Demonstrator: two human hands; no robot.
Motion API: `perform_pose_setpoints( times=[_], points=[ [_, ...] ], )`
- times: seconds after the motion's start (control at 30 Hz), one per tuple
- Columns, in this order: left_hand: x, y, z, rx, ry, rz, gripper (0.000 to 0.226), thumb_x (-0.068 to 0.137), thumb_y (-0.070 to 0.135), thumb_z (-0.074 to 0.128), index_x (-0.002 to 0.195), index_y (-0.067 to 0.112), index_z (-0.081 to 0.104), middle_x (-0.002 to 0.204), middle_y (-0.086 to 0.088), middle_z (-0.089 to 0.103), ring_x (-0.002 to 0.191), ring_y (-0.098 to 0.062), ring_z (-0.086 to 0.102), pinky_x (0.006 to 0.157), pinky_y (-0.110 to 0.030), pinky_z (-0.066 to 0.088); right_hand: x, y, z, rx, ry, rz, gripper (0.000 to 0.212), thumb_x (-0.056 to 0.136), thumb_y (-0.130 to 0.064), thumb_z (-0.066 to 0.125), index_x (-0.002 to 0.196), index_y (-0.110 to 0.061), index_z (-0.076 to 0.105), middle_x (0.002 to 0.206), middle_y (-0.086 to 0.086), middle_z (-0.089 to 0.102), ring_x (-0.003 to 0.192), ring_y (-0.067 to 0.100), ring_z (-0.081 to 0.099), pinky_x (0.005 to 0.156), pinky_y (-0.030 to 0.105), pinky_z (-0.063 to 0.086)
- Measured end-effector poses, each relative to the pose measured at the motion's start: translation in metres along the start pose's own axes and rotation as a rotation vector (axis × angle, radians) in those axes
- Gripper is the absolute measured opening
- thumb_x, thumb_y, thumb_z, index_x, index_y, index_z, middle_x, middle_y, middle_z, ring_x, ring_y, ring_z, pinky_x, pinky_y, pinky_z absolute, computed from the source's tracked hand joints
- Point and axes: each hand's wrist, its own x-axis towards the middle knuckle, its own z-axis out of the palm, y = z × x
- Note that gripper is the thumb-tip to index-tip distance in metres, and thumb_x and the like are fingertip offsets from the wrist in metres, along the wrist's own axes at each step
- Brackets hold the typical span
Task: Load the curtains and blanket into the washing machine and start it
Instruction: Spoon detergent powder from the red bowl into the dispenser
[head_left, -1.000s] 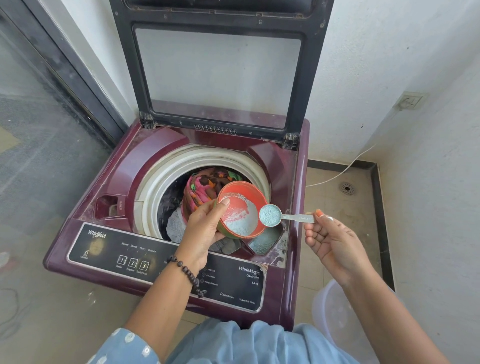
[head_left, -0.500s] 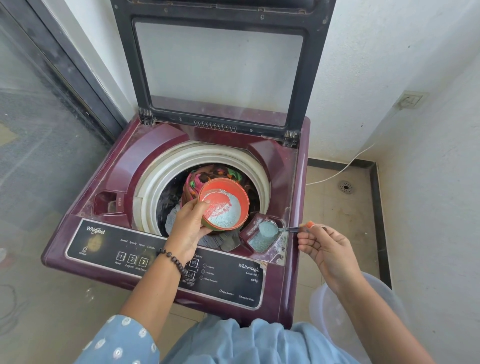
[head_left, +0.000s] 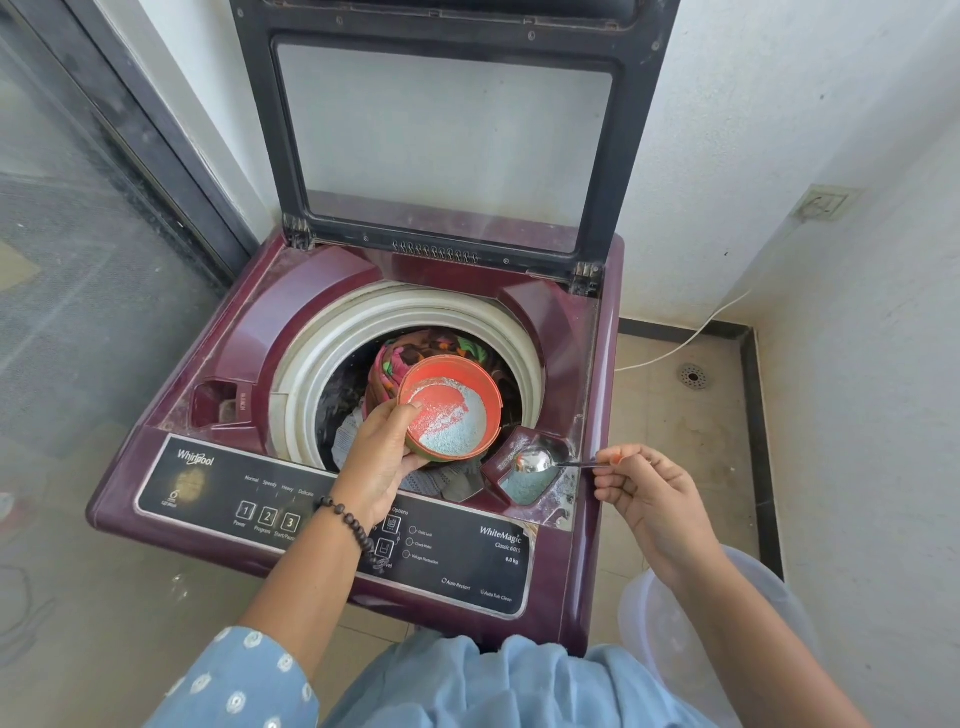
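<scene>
Two bare hands worked over the maroon top-loading washing machine (head_left: 156, 483). Nearest, the right hand (head_left: 655, 499) pinched the handle of a shiny metal spoon (head_left: 537, 460), its emptied bowl held over the machine's small corner detergent compartment (head_left: 524, 486), where pale blue powder lay. The left hand (head_left: 382, 457) gripped a round orange plastic bowl (head_left: 451, 409) of bluish-white detergent powder, tilted above the drum. Inside the drum lay the multicoloured floral fabric (head_left: 400, 358) on grey cloth. Beyond, the dark-framed glass lid (head_left: 447, 135) stood upright against a white wall (head_left: 753, 130); beige floor tiles (head_left: 680, 426) held a drain.
</scene>
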Motion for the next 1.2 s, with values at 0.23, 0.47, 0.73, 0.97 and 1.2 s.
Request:
perform_pose_setpoints(
  times=[0.23,0.47,0.73,0.97,1.2],
  points=[
    [-0.002,0.001,0.001,0.004,-0.012,-0.006,0.018,0.1,0.019,0.051,0.115,0.012,0.057,0.124,-0.012,0.062,0.113,-0.024,0.06,0.083,-0.033,0.053,0.003,0.0,-0.003,-0.087,0.023,0.013,0.026,0.095,0.008,0.045,0.084,0.0,0.067,0.069,0.01,0.063,0.062,0.016,0.058,0.057,0.019,0.054],
    [-0.005,0.0,0.005,0.035,0.008,-0.006,0.016,0.099,0.023,0.053,0.112,0.016,0.059,0.126,-0.011,0.062,0.118,-0.024,0.058,0.096,-0.037,0.049,-0.002,-0.014,0.003,0.103,-0.059,0.028,0.022,0.097,0.003,0.047,0.092,0.003,0.068,0.072,0.011,0.068,0.064,0.015,0.063,0.06,0.022,0.055],
    [-0.025,0.006,0.031,-0.006,-0.127,-0.02,0.027,0.097,0.033,0.055,0.11,0.012,0.066,0.1,-0.006,0.074,0.09,-0.015,0.071,0.076,-0.03,0.057,0.005,-0.031,0.031,-0.018,-0.144,-0.062,0.027,0.089,-0.019,0.062,0.092,0.006,0.071,0.072,0.015,0.07,0.056,0.016,0.061,0.055,0.022,0.054],
    [-0.036,0.011,0.042,-0.077,-0.148,-0.052,0.029,0.098,0.037,0.052,0.106,0.014,0.068,0.095,-0.006,0.077,0.089,-0.016,0.072,0.081,-0.036,0.058,0.005,-0.03,0.043,-0.272,-0.118,-0.234,0.018,0.095,-0.021,0.06,0.104,-0.019,0.075,0.069,-0.003,0.06,0.06,0.0,0.054,0.06,0.012,0.046],
    [-0.047,0.014,0.052,-0.165,-0.139,-0.083,0.033,0.098,0.039,0.052,0.112,0.012,0.066,0.106,-0.012,0.075,0.096,-0.021,0.072,0.078,-0.035,0.059,0.009,-0.021,0.026,-0.514,-0.322,-0.284,0.123,0.063,-0.069,0.075,0.152,-0.047,-0.007,0.156,-0.01,0.029,0.139,0.003,0.037,0.113,0.031,0.035]
  ],
)
